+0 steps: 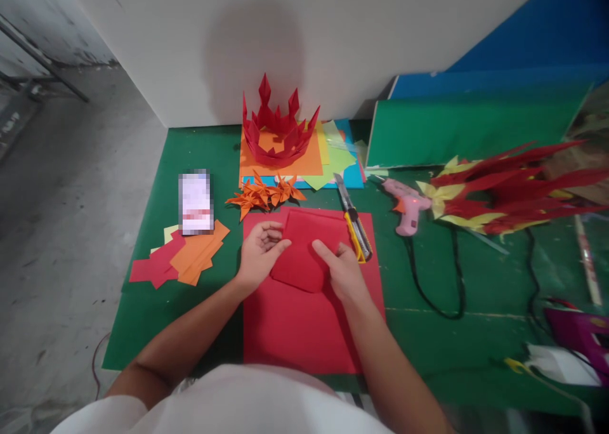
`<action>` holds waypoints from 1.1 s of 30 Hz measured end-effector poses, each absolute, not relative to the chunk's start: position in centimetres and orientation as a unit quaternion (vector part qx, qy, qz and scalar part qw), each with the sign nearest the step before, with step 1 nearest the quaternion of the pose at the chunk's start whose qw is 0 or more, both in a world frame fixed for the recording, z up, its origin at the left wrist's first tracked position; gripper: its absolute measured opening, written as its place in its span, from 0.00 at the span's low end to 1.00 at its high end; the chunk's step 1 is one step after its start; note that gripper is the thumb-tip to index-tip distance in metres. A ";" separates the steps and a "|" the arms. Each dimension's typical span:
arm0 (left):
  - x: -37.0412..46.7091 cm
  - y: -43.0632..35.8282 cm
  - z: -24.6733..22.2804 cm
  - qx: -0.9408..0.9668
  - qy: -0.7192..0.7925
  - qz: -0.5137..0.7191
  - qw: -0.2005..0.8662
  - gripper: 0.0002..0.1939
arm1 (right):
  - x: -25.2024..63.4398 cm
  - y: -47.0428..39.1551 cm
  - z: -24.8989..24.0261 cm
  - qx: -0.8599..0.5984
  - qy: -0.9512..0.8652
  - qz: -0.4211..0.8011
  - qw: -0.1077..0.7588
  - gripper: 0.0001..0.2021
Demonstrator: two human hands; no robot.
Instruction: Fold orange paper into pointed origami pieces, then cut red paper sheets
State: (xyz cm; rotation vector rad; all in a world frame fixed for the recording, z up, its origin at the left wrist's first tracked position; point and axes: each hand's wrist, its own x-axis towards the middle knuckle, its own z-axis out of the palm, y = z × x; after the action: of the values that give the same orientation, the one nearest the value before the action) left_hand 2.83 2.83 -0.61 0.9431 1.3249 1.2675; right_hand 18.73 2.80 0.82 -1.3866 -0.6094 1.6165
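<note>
A squarish piece of red paper (304,256), seemingly several layers thick, is held between my two hands above a larger red sheet (304,332). My left hand (261,250) grips its left edge, thumb on top and fingers curled. On the right side my right hand (341,266) pinches it with the thumb laid over its face; some fingers are hidden underneath. A yellow box cutter (356,231) with its blade out lies just beyond my right hand. Orange folded paper flowers (266,194) rest past the sheet's far edge.
Behind stands a red paper crown (280,148) on coloured sheets. Left are a blurred-out phone (196,202) and small paper pieces (200,253). Rightward lie a pink glue gun (406,205) with a black cord, a red-and-yellow paper piece (504,190) and a white object (561,364).
</note>
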 end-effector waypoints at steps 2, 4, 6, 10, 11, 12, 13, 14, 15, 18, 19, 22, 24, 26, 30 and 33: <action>2.8 2.8 -0.6 0.397 0.554 0.525 0.510 0.18 | 18.5 2.7 1.0 -0.567 -0.244 0.646 0.450 0.15; 2.8 2.7 -0.7 0.402 0.557 0.521 0.506 0.18 | 18.4 2.7 1.0 -0.569 -0.244 0.638 0.458 0.15; 2.9 2.6 -0.8 0.407 0.558 0.523 0.499 0.17 | 18.3 2.7 1.0 -0.574 -0.247 0.627 0.466 0.15; 3.1 2.5 -0.8 0.411 0.556 0.535 0.484 0.13 | 18.4 2.7 0.8 -0.591 -0.261 0.604 0.466 0.16; 3.1 2.5 -0.7 0.414 0.559 0.534 0.480 0.11 | 18.4 2.7 0.7 -0.594 -0.265 0.601 0.465 0.16; 3.1 2.5 -0.6 0.420 0.562 0.532 0.475 0.10 | 18.4 2.8 0.6 -0.597 -0.268 0.598 0.463 0.17; 3.1 2.5 -0.5 0.427 0.564 0.528 0.470 0.09 | 18.5 2.8 0.6 -0.598 -0.272 0.595 0.462 0.17; 3.1 2.5 -0.5 0.436 0.566 0.524 0.464 0.08 | 18.5 2.8 0.6 -0.600 -0.276 0.593 0.462 0.16; 3.1 2.4 -0.4 0.447 0.566 0.520 0.458 0.07 | 18.5 2.8 0.6 -0.601 -0.280 0.589 0.462 0.16; 2.9 2.4 -0.3 0.479 0.562 0.514 0.436 0.05 | 18.4 2.8 0.6 -0.608 -0.293 0.577 0.460 0.16; 2.9 2.4 -0.3 0.489 0.562 0.512 0.428 0.04 | 18.4 2.8 0.7 -0.610 -0.299 0.574 0.458 0.16; 2.6 2.5 -0.3 0.520 0.563 0.498 0.406 0.03 | 18.5 2.8 0.6 -0.617 -0.325 0.560 0.447 0.16; 2.2 2.7 -0.2 0.541 0.569 0.473 0.399 0.04 | 18.6 2.8 0.3 -0.623 -0.371 0.534 0.435 0.17; 1.8 3.0 -0.2 0.558 0.585 0.436 0.394 0.04 | 18.7 2.9 -0.1 -0.630 -0.442 0.472 0.430 0.20; 0.9 3.6 -0.3 0.575 0.628 0.375 0.368 0.05 | 19.2 3.0 -0.4 -0.611 -0.627 0.273 0.400 0.33; 0.7 3.7 -0.3 0.574 0.632 0.359 0.376 0.06 | 19.6 3.1 0.0 -0.550 -0.756 0.173 0.311 0.26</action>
State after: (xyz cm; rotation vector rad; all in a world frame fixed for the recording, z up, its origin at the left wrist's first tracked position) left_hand 0.68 3.72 -0.30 1.4686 1.6167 0.9190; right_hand 19.58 3.06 0.00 -1.4528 -1.9951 0.4575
